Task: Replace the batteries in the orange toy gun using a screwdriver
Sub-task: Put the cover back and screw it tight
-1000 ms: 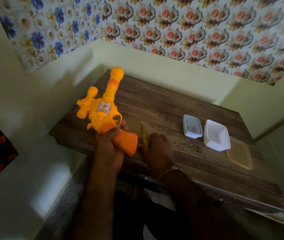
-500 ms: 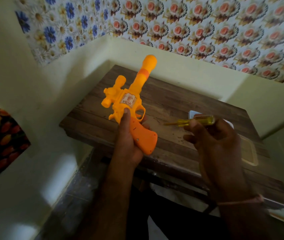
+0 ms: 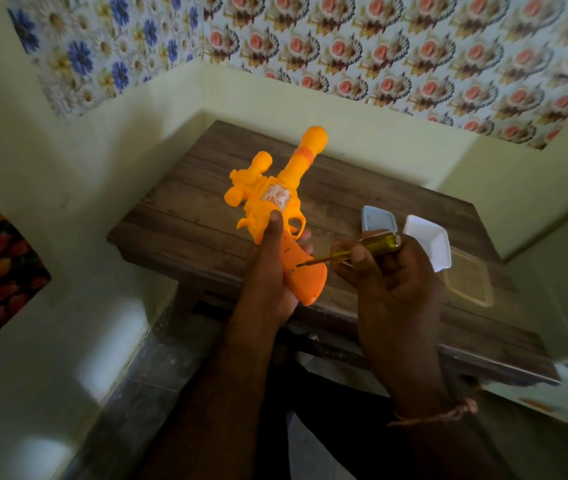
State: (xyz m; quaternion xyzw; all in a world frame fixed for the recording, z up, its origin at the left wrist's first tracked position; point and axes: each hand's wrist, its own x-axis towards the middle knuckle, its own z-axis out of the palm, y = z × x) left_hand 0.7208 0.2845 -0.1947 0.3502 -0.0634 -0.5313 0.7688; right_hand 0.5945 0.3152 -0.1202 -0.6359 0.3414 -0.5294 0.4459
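Head view shows me the left hand (image 3: 268,271) wrapped around the handle of the orange toy gun (image 3: 275,216), thumb laid up along its side, holding it in the air above the near left part of the counter (image 3: 185,223) with the barrel pointing away. That toy is smooth moulded plastic, yellow-orange in the body and a deeper orange at the flared handle, with a rounded muzzle, a stubby scope on the left and a pale sticker on its flank. My right hand (image 3: 389,289) pinches the screwdriver (image 3: 355,252), which has a clear yellow faceted handle and a thin metal shaft; its tip sits on the handle of the toy, just beside a small dark screw hole. Half a second back the tool hung in the air well to the right of the toy; now it has come down and in until the tip meets the plastic. Dark, grainy wooden planks form the counter. On its right side stand a pale blue tub (image 3: 377,220), a white square dish (image 3: 427,240) and a flat clear lid (image 3: 469,282).
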